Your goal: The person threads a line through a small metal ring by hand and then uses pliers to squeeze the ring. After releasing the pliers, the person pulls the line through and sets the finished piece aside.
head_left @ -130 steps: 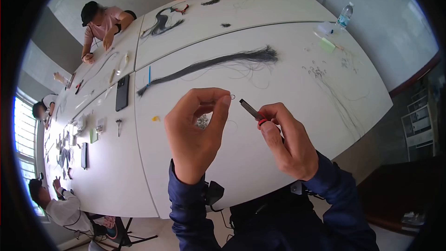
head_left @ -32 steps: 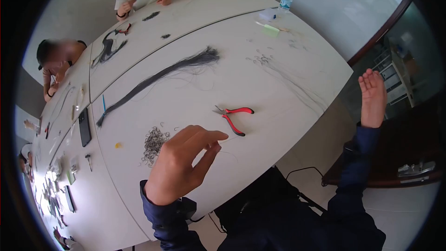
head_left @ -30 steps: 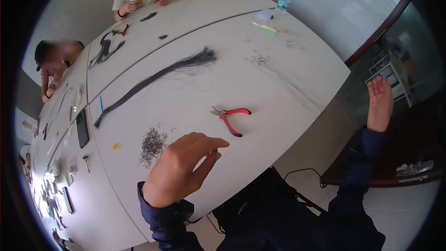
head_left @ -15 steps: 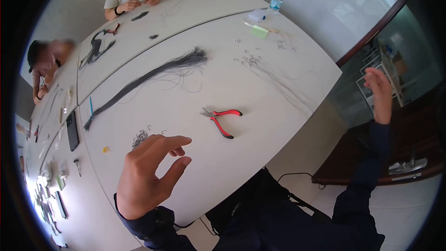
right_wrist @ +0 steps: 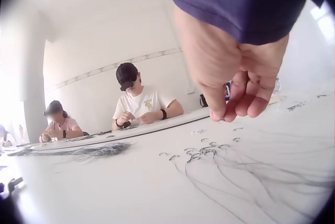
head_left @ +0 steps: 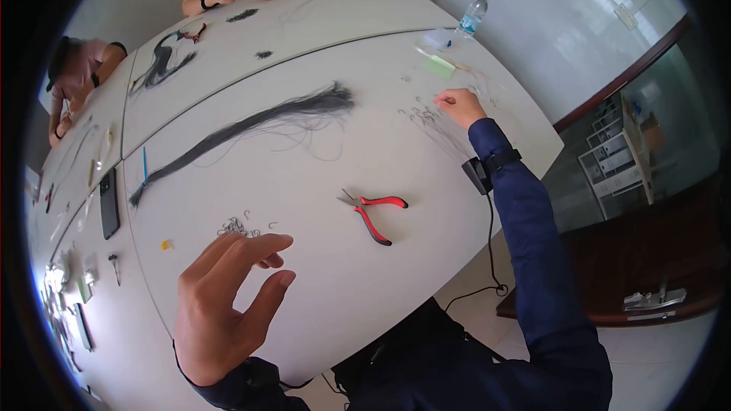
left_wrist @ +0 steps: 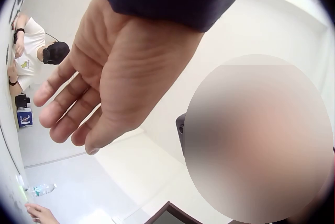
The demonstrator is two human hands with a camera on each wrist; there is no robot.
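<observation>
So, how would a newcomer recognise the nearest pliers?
On the white table, find the long dark bundle. The pliers lie between it and the near edge, red-and-black handles spread; another red-handled tool lies farther off, by a curved dark bundle.

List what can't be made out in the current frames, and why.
Item at the fingertips of the right hand: too small to identify, right wrist view.
Near side of the hook pile: behind the left hand, head view.
Far-left clutter: small and glare-washed, head view.
Whatever the round blur covers: left wrist view.
</observation>
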